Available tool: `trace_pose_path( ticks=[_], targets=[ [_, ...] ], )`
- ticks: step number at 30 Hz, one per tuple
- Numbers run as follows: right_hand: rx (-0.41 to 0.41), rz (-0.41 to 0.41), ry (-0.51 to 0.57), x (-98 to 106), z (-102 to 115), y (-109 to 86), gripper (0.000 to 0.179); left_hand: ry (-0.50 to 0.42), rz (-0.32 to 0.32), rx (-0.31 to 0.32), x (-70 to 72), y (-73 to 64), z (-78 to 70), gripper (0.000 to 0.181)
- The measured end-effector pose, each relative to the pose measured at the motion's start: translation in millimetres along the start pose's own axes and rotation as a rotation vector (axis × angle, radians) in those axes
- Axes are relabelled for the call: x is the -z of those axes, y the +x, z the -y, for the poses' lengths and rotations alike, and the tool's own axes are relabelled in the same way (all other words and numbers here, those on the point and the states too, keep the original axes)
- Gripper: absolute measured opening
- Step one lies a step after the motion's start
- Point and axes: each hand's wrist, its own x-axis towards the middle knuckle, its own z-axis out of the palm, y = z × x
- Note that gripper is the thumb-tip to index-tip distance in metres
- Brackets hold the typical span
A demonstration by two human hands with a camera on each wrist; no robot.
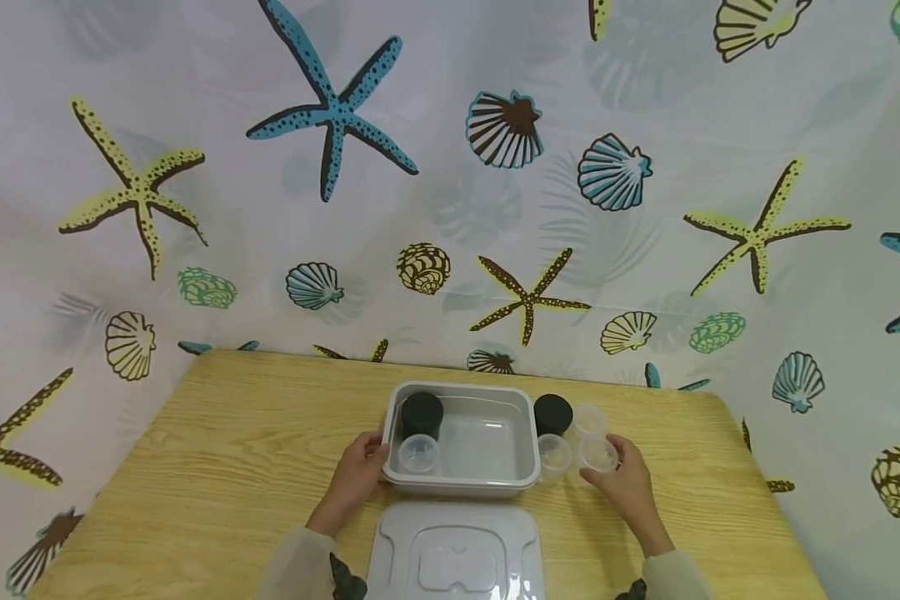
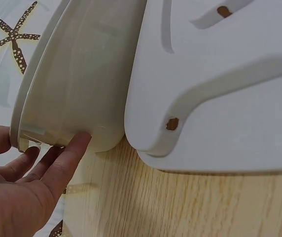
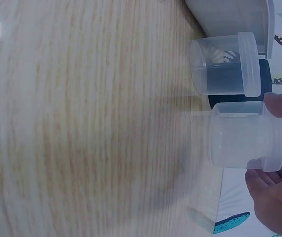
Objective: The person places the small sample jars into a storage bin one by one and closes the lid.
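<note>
On the table is a white plastic bin (image 1: 461, 482), its left rim held by my left hand (image 1: 358, 477). In the left wrist view, the left hand (image 2: 37, 192) has its fingers against the bin's outer wall (image 2: 82, 74), under the rim. To the bin's right, my right hand (image 1: 628, 490) holds a clear plastic jar (image 1: 597, 454) between thumb and fingers. The right wrist view shows this jar (image 3: 242, 136) upright, with the right hand (image 3: 279, 197) at its lid. Inside the bin, on the left, stand a black-lidded jar (image 1: 422, 412) and a clear jar (image 1: 419, 453).
Right of the bin stand another black-lidded jar (image 1: 552, 414) and clear jars, one in front (image 1: 555, 454) and one behind (image 1: 589, 418). A white lid (image 1: 457, 558) lies in front of the bin. Behind the wooden table (image 1: 255, 442) hangs a shell-patterned curtain (image 1: 435, 208).
</note>
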Motion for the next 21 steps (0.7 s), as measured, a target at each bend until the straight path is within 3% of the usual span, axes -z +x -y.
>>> trace_pose_path(
  ticks=[21],
  targets=[
    [0.034, 0.001, -0.024, 12, 16, -8.3, 0.070, 0.009, 0.006, 0.003, -0.2, -1.9, -2.0, 0.038]
  ],
)
